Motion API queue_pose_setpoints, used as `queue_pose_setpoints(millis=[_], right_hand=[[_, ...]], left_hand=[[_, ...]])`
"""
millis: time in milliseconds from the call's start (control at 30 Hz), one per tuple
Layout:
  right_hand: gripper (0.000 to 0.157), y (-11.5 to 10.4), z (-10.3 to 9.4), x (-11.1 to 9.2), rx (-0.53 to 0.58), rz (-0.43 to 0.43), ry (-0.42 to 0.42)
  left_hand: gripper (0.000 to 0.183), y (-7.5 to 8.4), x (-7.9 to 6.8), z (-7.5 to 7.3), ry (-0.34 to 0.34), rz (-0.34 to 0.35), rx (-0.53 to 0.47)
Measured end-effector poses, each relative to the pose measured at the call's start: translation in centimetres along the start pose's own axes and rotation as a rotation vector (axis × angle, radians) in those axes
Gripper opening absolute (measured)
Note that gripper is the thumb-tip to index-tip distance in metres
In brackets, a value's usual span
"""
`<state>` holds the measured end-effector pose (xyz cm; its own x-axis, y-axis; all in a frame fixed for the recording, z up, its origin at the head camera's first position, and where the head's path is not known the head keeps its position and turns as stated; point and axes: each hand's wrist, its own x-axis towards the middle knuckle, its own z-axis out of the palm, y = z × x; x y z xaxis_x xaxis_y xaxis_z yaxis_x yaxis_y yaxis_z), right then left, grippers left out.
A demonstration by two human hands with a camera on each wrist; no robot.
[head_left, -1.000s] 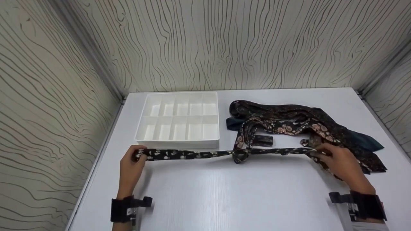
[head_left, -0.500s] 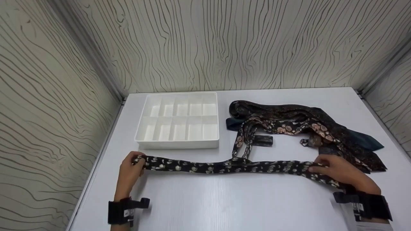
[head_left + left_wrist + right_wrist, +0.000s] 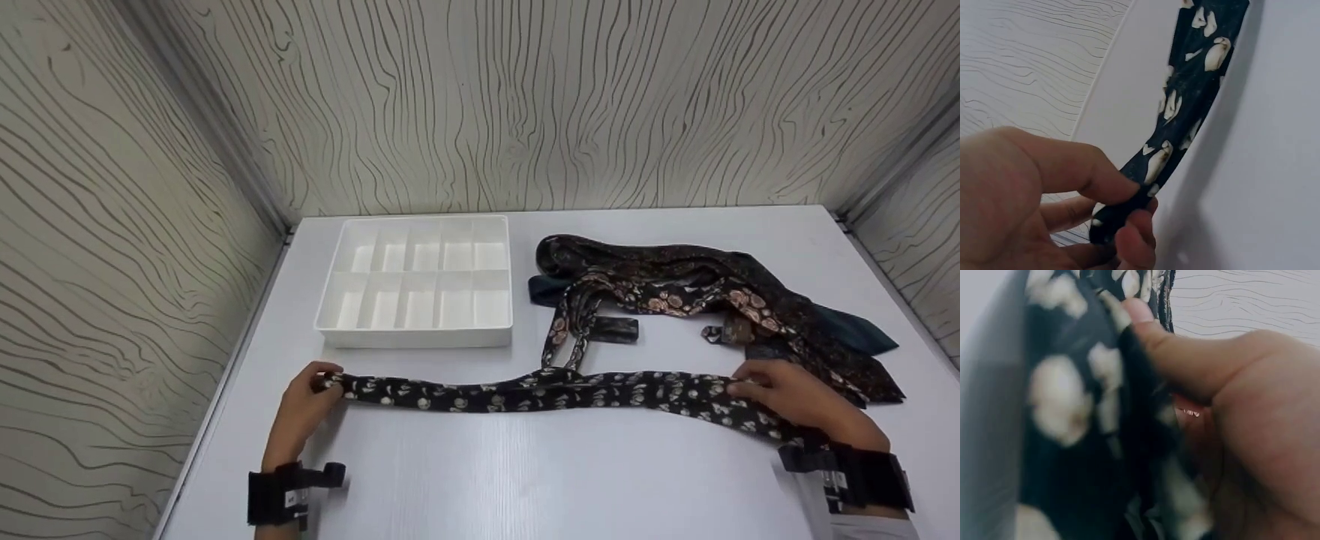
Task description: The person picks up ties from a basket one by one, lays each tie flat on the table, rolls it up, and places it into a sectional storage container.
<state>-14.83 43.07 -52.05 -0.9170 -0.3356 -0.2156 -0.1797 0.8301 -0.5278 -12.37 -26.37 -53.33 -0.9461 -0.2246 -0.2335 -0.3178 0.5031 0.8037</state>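
A black necktie [image 3: 495, 397] with cream-white motifs stretches sideways across the front of the table. Its left end is pinched between the thumb and fingers of my left hand [image 3: 304, 401], and the left wrist view shows the folded cloth [image 3: 1199, 84] running up from the fingertips. Toward the right, my right hand [image 3: 795, 394] grips the same necktie, thumb on top; a wider part of it [image 3: 1072, 410] hangs close to the right wrist camera. A second necktie with pinkish round flowers [image 3: 667, 301] loops down to the black one at its middle.
A white tray [image 3: 416, 338] with two rows of compartments stands at the back left. Behind my right hand lies a heap of dark neckties, among them a brown patterned one [image 3: 675, 259] and a dark teal one [image 3: 855, 330]. Wood-grain panels [image 3: 480, 105] enclose the table.
Both hands have come nearer the table's front with the black necktie, away from the tray. The necktie has turned from a narrow taut strip to a broader, slightly sagging band.
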Motion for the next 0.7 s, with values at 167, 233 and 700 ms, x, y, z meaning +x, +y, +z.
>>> queue_pose_setpoints(millis=[167, 233, 700], right_hand=[[0.013, 0.2, -0.1, -0.1, 0.048, -0.050, -0.006], [0.011, 0.3, -0.2, -0.2, 0.081, -0.069, -0.018], [0.023, 0.5, 0.2, -0.6, 0.128, -0.066, -0.009]], left_hand=[[0.040, 0.1, 0.0, -1.0, 0.009, -0.063, -0.199], [0.038, 0.2, -0.1, -1.3, 0.008, -0.076, -0.260], [0.035, -0.7, 0.2, -1.3, 0.029, -0.077, -0.243]])
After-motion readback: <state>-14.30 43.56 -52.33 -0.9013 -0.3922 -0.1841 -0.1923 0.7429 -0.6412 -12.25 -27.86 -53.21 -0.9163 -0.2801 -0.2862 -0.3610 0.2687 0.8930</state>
